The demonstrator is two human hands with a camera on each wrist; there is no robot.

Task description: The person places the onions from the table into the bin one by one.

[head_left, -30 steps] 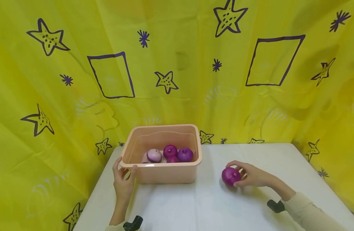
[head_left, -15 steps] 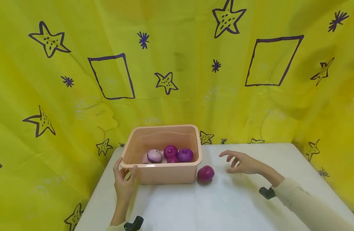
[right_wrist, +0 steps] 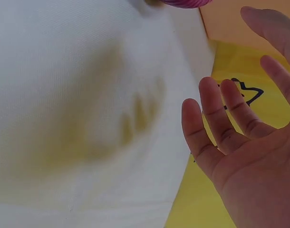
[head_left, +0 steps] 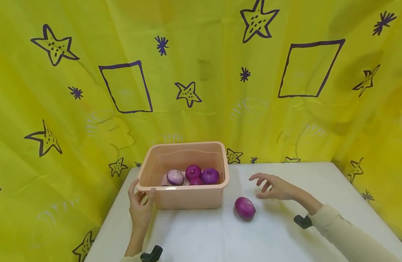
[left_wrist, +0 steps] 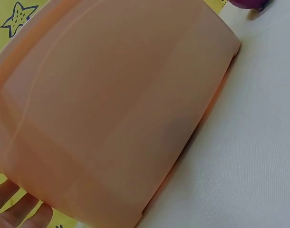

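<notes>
On the white table (head_left: 194, 236) stands a peach plastic bin (head_left: 188, 198). My left hand (head_left: 141, 209) grips its front left corner, thumb on the front and fingers along the side. The left wrist view shows those fingers (left_wrist: 26, 209) at the bin's edge. A loose purple onion (head_left: 245, 208) lies on the table to the right of the bin; only its edge enters the right wrist view. My right hand (head_left: 275, 186) hovers beyond the onion to its right, fingers spread and loosely bent, palm bare. Inside the bin are a pale onion (head_left: 175, 177), a magenta onion (head_left: 193, 171) and a violet onion (head_left: 210, 176), with others partly hidden.
A yellow curtain (head_left: 220, 120) printed with stars and frames hangs right behind the table's back edge and down both sides. Dark wrist mounts (head_left: 303, 221) sit on both sleeves.
My right hand has let go of the onion. The onion went left to the bin's front right corner, then back rightward and nearer me. My left hand and the bin stay put.
</notes>
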